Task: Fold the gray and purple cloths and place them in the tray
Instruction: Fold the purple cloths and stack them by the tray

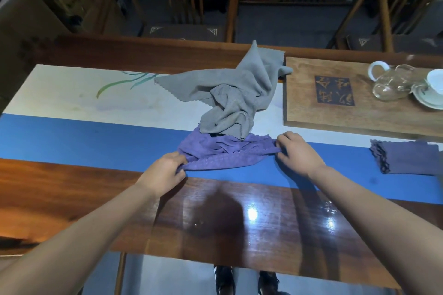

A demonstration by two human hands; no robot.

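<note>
A purple cloth (223,152) lies bunched on the blue strip of the table runner. My left hand (165,170) pinches its near left corner, and my right hand (296,151) grips its right end. A crumpled gray cloth (230,93) rests partly on the purple cloth's far side, and one of its corners reaches the wooden tray (335,112) at the right. A second purple cloth (405,157), folded, lies on the runner at the far right.
On the tray's far right stand a glass teapot (390,84) and a white cup on a saucer (434,88). The white and blue runner (96,132) covers the dark wooden table (215,223). Chairs stand behind the table.
</note>
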